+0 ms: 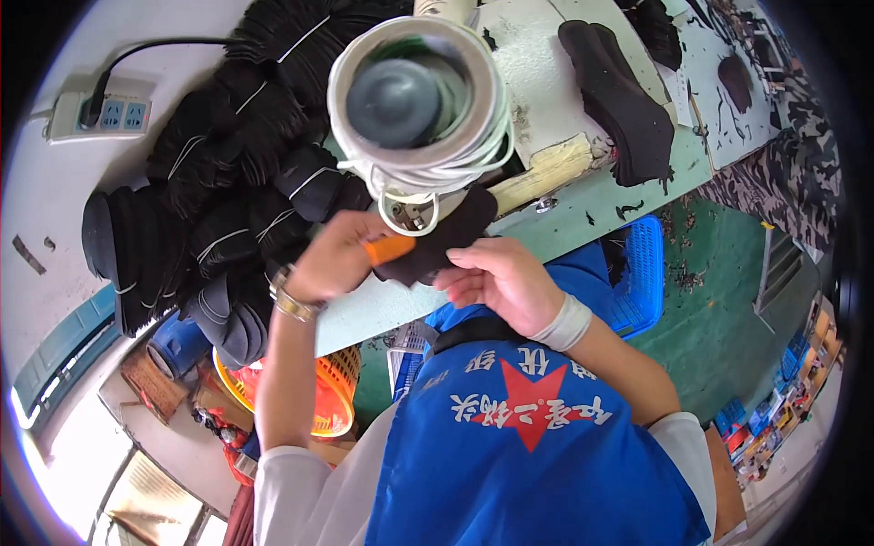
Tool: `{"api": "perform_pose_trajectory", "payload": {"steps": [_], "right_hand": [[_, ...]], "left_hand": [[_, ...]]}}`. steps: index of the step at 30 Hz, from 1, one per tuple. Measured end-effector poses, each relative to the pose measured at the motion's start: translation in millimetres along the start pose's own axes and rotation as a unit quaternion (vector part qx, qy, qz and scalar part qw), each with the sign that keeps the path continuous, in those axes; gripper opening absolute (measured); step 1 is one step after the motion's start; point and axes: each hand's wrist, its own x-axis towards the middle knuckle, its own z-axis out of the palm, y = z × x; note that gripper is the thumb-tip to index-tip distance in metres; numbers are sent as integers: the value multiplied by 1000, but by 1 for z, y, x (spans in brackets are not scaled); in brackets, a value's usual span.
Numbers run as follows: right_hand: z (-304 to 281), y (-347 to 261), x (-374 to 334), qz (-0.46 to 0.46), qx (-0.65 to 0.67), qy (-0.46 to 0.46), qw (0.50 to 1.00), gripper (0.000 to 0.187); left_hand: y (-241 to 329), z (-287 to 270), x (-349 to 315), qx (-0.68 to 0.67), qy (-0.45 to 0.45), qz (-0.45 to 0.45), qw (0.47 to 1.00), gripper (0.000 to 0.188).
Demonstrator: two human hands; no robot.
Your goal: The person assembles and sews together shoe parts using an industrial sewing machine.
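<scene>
A black insole-shaped fabric piece (466, 223) lies at the near table edge, partly hidden under a machine head (341, 86) wound with white cable. My left hand (339, 262), slightly blurred, is at the piece's left side. An orange cover on one of its digits touches the piece; its other fingertips are hidden behind the machine. My right hand (510, 282) pinches the near right edge between thumb and curled fingers. A metal-strapped watch (293, 298) is on my left wrist, a white band (564, 323) on my right.
Tied bundles of black pieces (214, 146) crowd the left. More long black pieces (628, 105) lie on the table (537, 73) at right. A power socket (100, 116) is far left. An orange basket (341, 387) and a blue crate (648, 273) stand below table level.
</scene>
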Motion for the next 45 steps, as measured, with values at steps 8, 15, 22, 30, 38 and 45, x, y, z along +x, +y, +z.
{"api": "perform_pose_trajectory", "payload": {"steps": [8,15,22,30,38,45], "right_hand": [[19,2,23,-43,41,-22,998,35],[-2,-27,-3,-418,-429,276,752,20],[-18,-122,-75,-651,-576,374,323,24],[-49,-80,-48,-575,-694,346,261,26],[-4,-14,-36,-402,-665,-40,628,21],[-13,-51,-32,-292,-579,65,759,19]], "left_hand": [[35,-24,11,210,95,190,954,20],[6,68,46,239,286,229,899,26],[-85,71,16,309,167,105,930,28],[-151,97,39,458,230,166,843,12],[2,72,-7,165,25,219,961,20],[11,38,11,-22,-52,40,998,24]]}}
